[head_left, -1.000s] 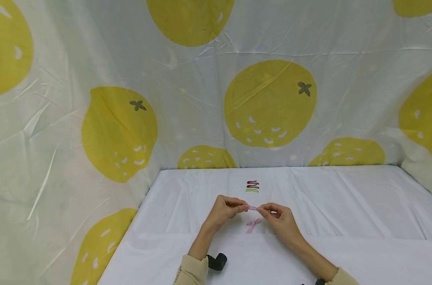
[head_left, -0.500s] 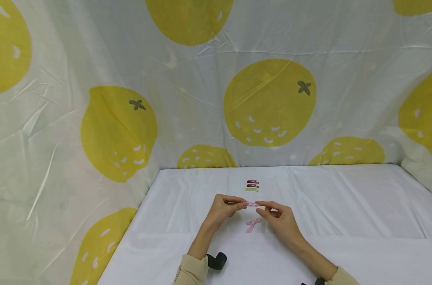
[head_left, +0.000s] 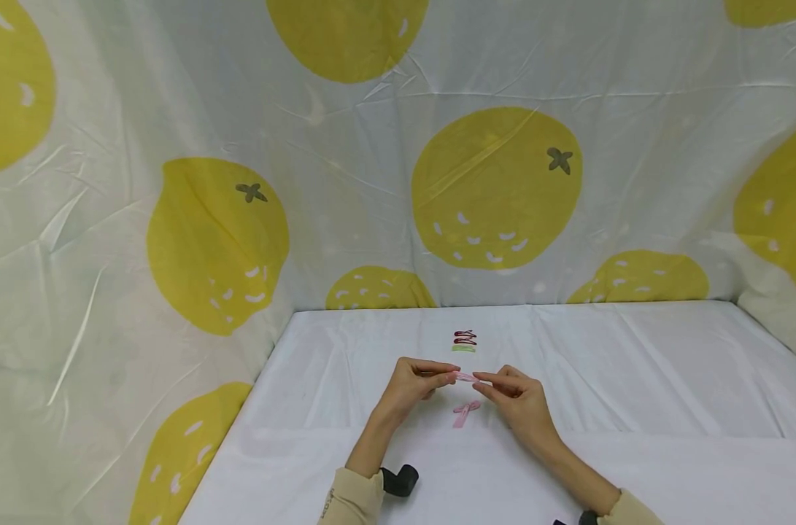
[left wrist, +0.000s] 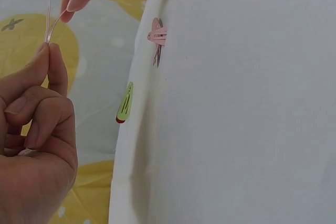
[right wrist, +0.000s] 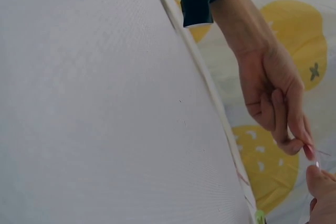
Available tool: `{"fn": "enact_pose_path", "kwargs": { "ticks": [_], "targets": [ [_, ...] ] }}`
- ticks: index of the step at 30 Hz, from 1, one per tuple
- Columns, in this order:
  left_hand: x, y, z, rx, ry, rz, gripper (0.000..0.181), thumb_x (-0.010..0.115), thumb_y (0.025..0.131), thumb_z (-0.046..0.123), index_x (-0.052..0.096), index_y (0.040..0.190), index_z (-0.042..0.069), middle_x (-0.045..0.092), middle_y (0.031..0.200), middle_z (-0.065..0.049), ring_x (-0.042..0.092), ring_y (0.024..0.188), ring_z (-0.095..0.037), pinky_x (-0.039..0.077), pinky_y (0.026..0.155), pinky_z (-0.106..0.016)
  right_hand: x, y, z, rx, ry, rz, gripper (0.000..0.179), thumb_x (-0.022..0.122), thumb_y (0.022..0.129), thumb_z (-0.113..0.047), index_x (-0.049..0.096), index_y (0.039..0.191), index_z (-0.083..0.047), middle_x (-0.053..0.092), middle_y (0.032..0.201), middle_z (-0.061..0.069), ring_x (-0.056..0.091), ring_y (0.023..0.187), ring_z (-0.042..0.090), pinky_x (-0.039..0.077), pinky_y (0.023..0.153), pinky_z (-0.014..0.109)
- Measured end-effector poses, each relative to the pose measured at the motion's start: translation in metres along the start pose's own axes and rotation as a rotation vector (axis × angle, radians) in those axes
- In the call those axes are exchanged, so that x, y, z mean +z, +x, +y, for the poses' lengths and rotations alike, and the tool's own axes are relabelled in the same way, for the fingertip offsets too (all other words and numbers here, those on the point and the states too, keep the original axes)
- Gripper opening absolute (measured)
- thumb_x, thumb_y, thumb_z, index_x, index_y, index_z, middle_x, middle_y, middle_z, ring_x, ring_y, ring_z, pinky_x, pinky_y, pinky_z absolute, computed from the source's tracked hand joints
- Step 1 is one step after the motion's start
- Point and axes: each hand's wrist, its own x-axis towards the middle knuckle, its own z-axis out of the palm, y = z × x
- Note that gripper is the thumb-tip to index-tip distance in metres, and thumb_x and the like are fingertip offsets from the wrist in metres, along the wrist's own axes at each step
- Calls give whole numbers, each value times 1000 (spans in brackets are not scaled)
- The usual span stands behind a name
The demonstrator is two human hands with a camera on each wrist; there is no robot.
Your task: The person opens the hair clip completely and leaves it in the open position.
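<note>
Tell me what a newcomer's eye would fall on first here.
Likely the big yellow lemons on the backdrop behind the white table. Next, the left hand and right hand over the table, a pink clip between their fingers. Beyond them lie red clips and a green clip; nearer the camera, crossed pink clips.

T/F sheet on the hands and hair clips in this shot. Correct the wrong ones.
1. The left hand pinches a held pink snap clip. True.
2. That clip is snapped flat. False: the left wrist view shows it spread open.
3. The green snap clip lies farther from the person than the red snap clips. False: it lies nearer.
4. The pink clips on the white tablecloth lie crossed. True.
5. The right hand is away from the held pink snap clip. False: its fingertips are at the clip's other end.
</note>
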Motion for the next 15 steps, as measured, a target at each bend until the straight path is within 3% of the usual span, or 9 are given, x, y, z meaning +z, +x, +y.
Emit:
{"fn": "enact_pose_path", "kwargs": {
  "ticks": [15],
  "targets": [
    [0, 0, -1, -12, 4, -13, 26, 80, 90, 8, 78, 113, -3, 69, 74, 12, 33, 55, -4, 27, 51, -19, 0, 0, 1, -31, 20, 30, 17, 84, 84, -3, 84, 101, -5, 58, 73, 8, 45, 64, 11, 36, 53, 25]
  ]
}}
